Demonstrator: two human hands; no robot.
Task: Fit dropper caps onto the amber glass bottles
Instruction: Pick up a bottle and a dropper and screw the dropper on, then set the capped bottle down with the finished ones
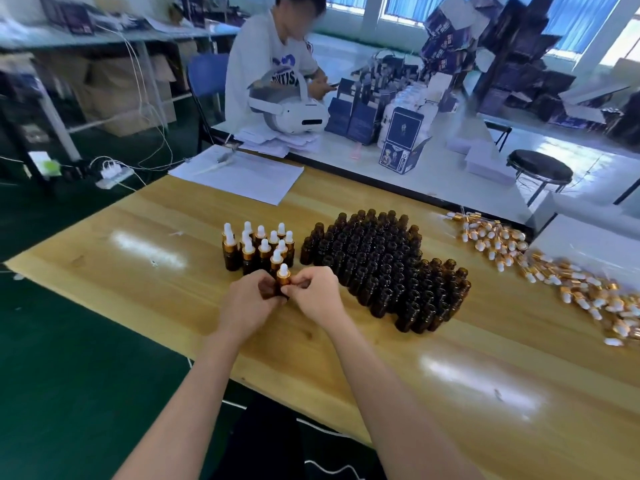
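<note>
Bright daylight from windows at upper right; white glare patches on the bench; edges blurred and bent.

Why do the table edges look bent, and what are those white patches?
Head view: the wide-angle lens bows the wooden table edges; the white patches are glare on its glossy top; the seated person behind is blurred, the left hand and right hand sharper.

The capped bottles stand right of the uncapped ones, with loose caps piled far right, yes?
No: the head view shows the capped bottles standing left of the uncapped ones; the loose caps are piled far right.
</note>
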